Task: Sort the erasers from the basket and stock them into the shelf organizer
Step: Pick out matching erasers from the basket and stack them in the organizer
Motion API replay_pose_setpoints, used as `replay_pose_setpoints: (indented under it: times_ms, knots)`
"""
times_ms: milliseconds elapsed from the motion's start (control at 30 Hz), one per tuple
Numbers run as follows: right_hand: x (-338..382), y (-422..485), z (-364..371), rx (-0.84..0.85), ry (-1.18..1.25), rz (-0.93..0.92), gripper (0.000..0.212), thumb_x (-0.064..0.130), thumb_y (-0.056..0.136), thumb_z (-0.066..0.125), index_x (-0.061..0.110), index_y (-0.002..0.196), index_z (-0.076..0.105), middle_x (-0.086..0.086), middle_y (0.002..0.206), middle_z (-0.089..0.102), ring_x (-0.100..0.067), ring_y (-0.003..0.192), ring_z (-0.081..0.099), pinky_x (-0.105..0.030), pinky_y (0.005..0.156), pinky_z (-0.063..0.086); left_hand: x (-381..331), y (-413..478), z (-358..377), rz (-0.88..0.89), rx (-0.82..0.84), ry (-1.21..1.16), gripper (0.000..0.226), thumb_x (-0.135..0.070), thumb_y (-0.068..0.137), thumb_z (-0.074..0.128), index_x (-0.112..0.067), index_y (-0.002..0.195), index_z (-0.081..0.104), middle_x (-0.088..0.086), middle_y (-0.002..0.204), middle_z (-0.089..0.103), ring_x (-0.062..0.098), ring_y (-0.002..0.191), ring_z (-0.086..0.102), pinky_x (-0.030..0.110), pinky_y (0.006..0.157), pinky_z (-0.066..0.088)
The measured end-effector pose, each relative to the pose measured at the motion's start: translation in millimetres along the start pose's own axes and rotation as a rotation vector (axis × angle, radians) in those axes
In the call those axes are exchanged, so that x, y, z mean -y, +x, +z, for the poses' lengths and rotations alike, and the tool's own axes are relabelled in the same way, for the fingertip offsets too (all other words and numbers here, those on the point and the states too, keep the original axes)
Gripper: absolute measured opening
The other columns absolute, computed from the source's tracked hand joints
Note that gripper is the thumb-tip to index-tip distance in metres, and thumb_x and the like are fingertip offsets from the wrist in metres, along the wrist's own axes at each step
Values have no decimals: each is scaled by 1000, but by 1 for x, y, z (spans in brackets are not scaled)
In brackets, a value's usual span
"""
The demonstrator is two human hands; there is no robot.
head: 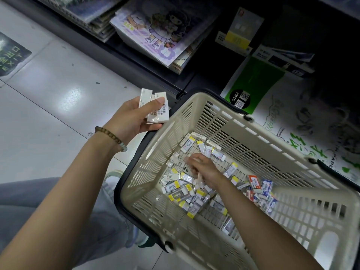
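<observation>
**Sorting stage, head view.** The left hand (pixel 134 116) is shown just beside the far-left corner of the basket (pixel 231 117), above the floor (pixel 58 98). Its fingers and thumb are curled round a small stack (pixel 156 108) of white erasers, label sides up. The right hand (pixel 205 170) is lowered into the basket, knuckles up, with its fingers pointed down into the pile (pixel 181 190) of loose erasers on the basket bottom. The fingertips are blurred and partly hidden among the wrappers, so it cannot be told whether an eraser is gripped or merely touched.

Several kinds are seen mixed in the pile: white ones with yellow-ended labels near the middle and left, plain white ones toward the far wall, and a red-and-blue group (pixel 261 189) toward the right.

**Progress.** Only the few erasers in the left hand are seen to have been separated out — a single kind, as far as can be judged. The bulk of the stock lies unsorted in the basket. The shelf organizer is not in view, and nothing can be seen to have been stocked. The task is therefore judged to be at an early stage: one batch is being gathered, and all placement is yet to be done.

**Surroundings.** A shelf (pixel 140 61) at floor level is seen beyond the basket, with notebooks (pixel 155 34) stacked on it. A beaded bracelet (pixel 111 136) is worn on the left wrist.
</observation>
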State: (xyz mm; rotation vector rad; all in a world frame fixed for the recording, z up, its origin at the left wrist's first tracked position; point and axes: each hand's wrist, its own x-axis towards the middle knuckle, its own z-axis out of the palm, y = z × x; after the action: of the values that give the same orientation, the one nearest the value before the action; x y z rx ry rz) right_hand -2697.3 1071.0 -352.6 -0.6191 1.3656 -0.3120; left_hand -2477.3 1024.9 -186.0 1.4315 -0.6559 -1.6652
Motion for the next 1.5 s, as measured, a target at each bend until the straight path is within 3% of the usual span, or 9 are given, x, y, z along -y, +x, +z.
replay_pose_setpoints:
  times_ms: [133, 367, 500, 600, 700, 900, 1067, 1233, 1500]
  knots:
    - [-10, 14, 23, -167, -261, -209, 26, 20, 83, 71, 9, 105, 63, -2, 128, 54, -18, 122, 44, -28, 91, 38, -1, -4, 2, 15, 45, 9, 37, -35, 66, 69, -15, 95, 61, 0, 85, 75, 7, 66, 68, 15, 49, 51]
    - [-8, 29, 37, -270, -615, -201, 35, 26, 79, 75, 13, 110, 64, -6, 129, 58, -25, 116, 55, -34, 88, 49, -4, -7, 9, 10, 211, -123, 27, -31, 74, 65, -15, 95, 60, 4, 96, 74, 20, 81, 72, 21, 55, 56]
    - [6, 6, 24, -235, -337, -202, 39, 30, 81, 73, 7, 112, 64, -8, 131, 56, -23, 122, 51, -26, 92, 43, -3, -9, 12, 28, 251, -169, 27, -26, 77, 63, -17, 102, 58, 0, 89, 73, 21, 84, 72, 25, 61, 57]
    - [25, -43, 1, -228, -192, -225, 33, 38, 79, 72, 16, 104, 68, -2, 100, 66, -11, 85, 63, -23, 71, 48, -2, -12, 20, 8, 311, -161, 38, -25, 78, 63, -26, 115, 58, 0, 84, 71, 22, 84, 71, 27, 62, 58]
    - [46, -110, -29, -207, -80, -269, 19, 41, 77, 72, 25, 88, 69, 7, 58, 50, -3, 41, 39, -16, 39, 31, -1, -16, 41, -42, 373, -165, 42, -24, 76, 63, -31, 117, 59, 1, 87, 72, 25, 88, 71, 27, 58, 58]
    - [101, -234, -57, -303, -159, -460, 25, 44, 67, 75, 25, 82, 69, 7, 63, 59, -11, 49, 43, -21, 46, 35, 14, -53, 123, -233, 466, -168, 45, -44, 71, 62, -24, 112, 64, 8, 104, 67, 27, 92, 69, 34, 67, 58]
    - [118, -289, -63, -451, -378, -540, 16, 37, 81, 70, 25, 92, 69, 16, 87, 65, 9, 75, 56, -10, 67, 40, 9, -90, 185, -307, 592, -183, 37, -46, 71, 64, -20, 95, 73, 6, 91, 73, 19, 82, 71, 31, 70, 58]
    - [123, -332, -75, -460, -44, -508, 10, 27, 94, 51, 21, 100, 56, 2, 69, 55, -2, 39, 39, -15, 34, 27, -3, -118, 210, -502, 486, -184, 32, -28, 85, 62, -4, 108, 60, 16, 89, 61, 21, 63, 68, 26, 48, 57]
    - [130, -348, -80, -420, -158, -549, 19, 25, 96, 51, 12, 97, 65, 21, 42, 50, 4, 36, 46, -15, 36, 29, -35, -128, 214, -319, 567, 198, 56, -39, 53, 78, -12, 101, 67, -1, 67, 63, 8, 55, 57, 13, 30, 38]
